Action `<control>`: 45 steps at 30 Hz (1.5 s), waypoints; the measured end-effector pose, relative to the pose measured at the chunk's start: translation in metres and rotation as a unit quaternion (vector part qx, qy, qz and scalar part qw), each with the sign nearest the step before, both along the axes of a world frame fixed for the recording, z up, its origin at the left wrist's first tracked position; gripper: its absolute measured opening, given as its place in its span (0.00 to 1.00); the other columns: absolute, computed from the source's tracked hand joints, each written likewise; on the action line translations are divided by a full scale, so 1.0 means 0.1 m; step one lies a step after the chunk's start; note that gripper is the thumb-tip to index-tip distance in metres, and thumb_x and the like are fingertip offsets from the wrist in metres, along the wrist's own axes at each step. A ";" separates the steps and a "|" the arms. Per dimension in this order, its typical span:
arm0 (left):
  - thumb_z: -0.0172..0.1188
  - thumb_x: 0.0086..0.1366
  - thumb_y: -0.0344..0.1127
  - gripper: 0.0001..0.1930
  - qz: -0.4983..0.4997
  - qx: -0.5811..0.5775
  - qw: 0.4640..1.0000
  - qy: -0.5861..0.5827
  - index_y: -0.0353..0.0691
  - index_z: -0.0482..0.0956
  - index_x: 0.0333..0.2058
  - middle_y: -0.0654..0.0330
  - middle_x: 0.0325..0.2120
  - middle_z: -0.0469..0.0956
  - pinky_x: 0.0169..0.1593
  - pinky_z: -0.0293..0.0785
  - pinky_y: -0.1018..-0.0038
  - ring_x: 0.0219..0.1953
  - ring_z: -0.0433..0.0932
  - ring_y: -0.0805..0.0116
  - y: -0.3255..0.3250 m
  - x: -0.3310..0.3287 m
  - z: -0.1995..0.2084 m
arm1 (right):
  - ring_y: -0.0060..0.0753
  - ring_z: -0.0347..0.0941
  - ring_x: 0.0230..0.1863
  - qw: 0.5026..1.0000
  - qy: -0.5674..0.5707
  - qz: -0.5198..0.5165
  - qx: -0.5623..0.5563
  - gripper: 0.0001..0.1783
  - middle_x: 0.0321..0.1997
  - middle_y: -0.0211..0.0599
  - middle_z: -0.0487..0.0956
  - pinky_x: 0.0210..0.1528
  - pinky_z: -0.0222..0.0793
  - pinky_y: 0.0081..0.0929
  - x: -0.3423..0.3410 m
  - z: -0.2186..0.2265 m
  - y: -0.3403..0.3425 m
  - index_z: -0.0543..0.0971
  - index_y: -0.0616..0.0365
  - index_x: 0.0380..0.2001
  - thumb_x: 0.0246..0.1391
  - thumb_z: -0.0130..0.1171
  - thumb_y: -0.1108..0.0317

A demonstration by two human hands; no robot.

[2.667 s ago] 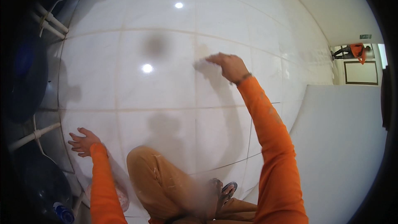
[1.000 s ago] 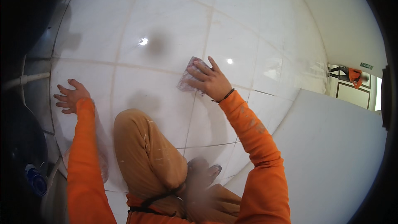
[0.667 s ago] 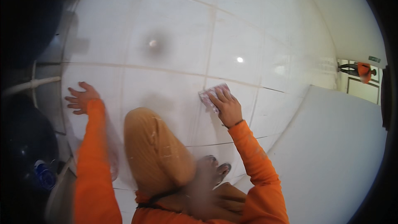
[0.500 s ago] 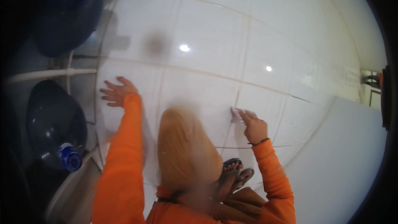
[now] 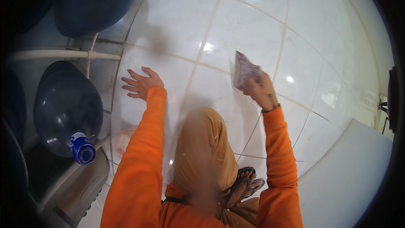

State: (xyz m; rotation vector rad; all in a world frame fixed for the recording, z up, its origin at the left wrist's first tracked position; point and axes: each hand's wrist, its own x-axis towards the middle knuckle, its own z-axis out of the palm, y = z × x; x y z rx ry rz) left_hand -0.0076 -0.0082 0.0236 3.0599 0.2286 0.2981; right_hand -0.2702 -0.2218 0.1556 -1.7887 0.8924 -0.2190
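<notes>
My left hand [image 5: 142,85] lies with fingers spread on the white tiles [image 5: 177,31], just right of a rack of large water bottles. It holds nothing. In my right hand [image 5: 262,90] is a flat, thin greyish-purple piece with a faint pattern [image 5: 244,71], pinched between the fingers. I cannot tell whether it is a folded cloth or a packet. Its upper corner points up and to the left, over the tiles. Below and between my arms is my bent knee in tan trousers [image 5: 204,143].
On the left, a large blue water bottle [image 5: 67,105] with a blue cap lies below another bottle [image 5: 97,6]. A pale pipe [image 5: 55,55] runs between them. A grey crate [image 5: 80,188] stands lower left. Beside my left forearm is a pale, pinkish object [image 5: 123,141]. A smooth pale panel [image 5: 346,173] borders the right.
My right hand has moved up, bringing the greyish-purple piece higher over the tiles and more fully into view. My left hand stays spread on the tiles. The whole view has shifted.
</notes>
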 end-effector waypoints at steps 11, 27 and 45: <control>0.40 0.72 0.59 0.35 -0.010 0.012 1.000 -0.024 0.47 0.57 0.72 0.44 0.73 0.50 0.72 0.47 0.40 0.74 0.48 0.37 0.00 0.01 -0.09 | 0.80 0.76 0.51 0.761 0.245 0.227 -0.555 0.29 0.59 0.83 0.70 0.25 0.82 0.51 0.65 -0.88 1.02 0.68 0.73 0.63 0.62 0.51 0.66; 0.40 0.72 0.60 0.35 -0.001 0.006 0.999 -0.041 0.48 0.59 0.71 0.45 0.73 0.51 0.71 0.47 0.39 0.73 0.50 0.35 0.01 0.03 -0.18 | 0.34 0.74 0.54 0.722 0.070 0.434 -0.535 0.06 0.47 0.27 0.81 0.49 0.66 0.35 0.98 -0.19 0.11 0.82 0.46 0.35 0.52 0.60 0.67; 0.39 0.72 0.61 0.35 0.001 0.021 0.999 -0.048 0.50 0.59 0.71 0.46 0.73 0.53 0.71 0.48 0.39 0.74 0.49 0.37 0.02 0.06 -0.22 | 0.24 0.71 0.65 0.795 0.242 0.375 -0.410 0.16 0.58 0.15 0.81 0.74 0.53 0.54 -1.02 0.01 -0.39 0.86 0.35 0.43 0.50 0.65 0.66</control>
